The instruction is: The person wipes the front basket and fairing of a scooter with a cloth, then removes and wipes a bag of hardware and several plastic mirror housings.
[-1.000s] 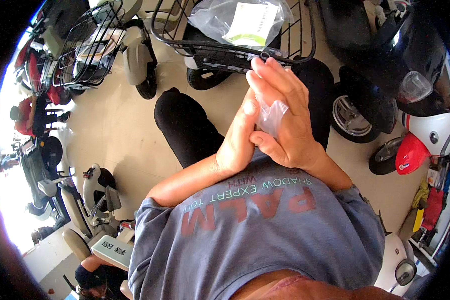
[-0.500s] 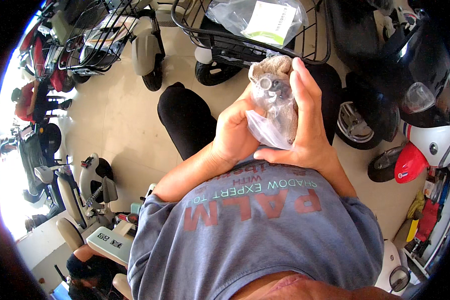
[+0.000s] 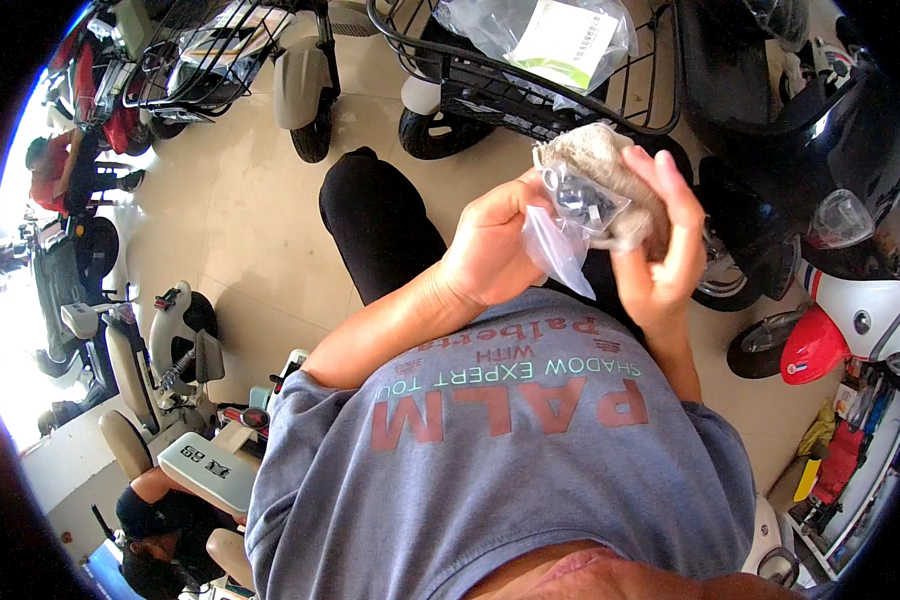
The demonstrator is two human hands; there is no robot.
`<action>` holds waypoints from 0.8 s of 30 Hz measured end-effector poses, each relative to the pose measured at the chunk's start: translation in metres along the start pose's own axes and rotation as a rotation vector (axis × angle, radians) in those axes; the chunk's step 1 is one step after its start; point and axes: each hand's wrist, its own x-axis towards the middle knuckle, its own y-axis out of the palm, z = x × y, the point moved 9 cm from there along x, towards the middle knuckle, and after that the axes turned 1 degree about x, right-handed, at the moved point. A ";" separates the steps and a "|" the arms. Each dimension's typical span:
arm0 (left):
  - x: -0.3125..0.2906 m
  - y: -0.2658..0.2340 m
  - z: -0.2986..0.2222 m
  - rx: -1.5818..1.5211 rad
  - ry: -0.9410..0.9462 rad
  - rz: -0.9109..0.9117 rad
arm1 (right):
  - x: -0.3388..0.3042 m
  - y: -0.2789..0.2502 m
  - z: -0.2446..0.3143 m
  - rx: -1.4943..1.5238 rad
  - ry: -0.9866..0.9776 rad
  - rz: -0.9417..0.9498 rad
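In front of my chest, my left hand (image 3: pixel 495 240) is closed on a clear plastic bag (image 3: pixel 560 250). Small black parts (image 3: pixel 582 198) show through the plastic; I cannot make out their exact kind. Behind and beside the bag is a bunched beige knitted cloth (image 3: pixel 610 165), perhaps a work glove. My right hand (image 3: pixel 668 235) cups the cloth's right side, its thumb below and its fingers curved around it, slightly blurred.
Ahead stands a scooter with a black wire basket (image 3: pixel 530 80) holding a plastic-wrapped packet (image 3: pixel 560 45). Another basket (image 3: pixel 210 60) is at far left. A black scooter (image 3: pixel 800 130) and a red-and-white helmet (image 3: pixel 830 330) are at right. A person (image 3: pixel 160 530) crouches at lower left.
Both hands, with bag and cloth, have shifted to the right. My right hand has drawn away from the bag, and more of the cloth shows.
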 end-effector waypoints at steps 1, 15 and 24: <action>0.000 0.001 -0.002 0.056 0.013 -0.097 | -0.001 -0.006 -0.008 0.108 0.089 -0.056; 0.000 0.008 0.005 0.168 0.023 -0.230 | 0.017 0.039 0.030 -0.397 -0.102 0.289; 0.001 0.005 0.012 0.359 0.001 -0.160 | 0.023 0.005 -0.001 -0.096 0.058 -0.022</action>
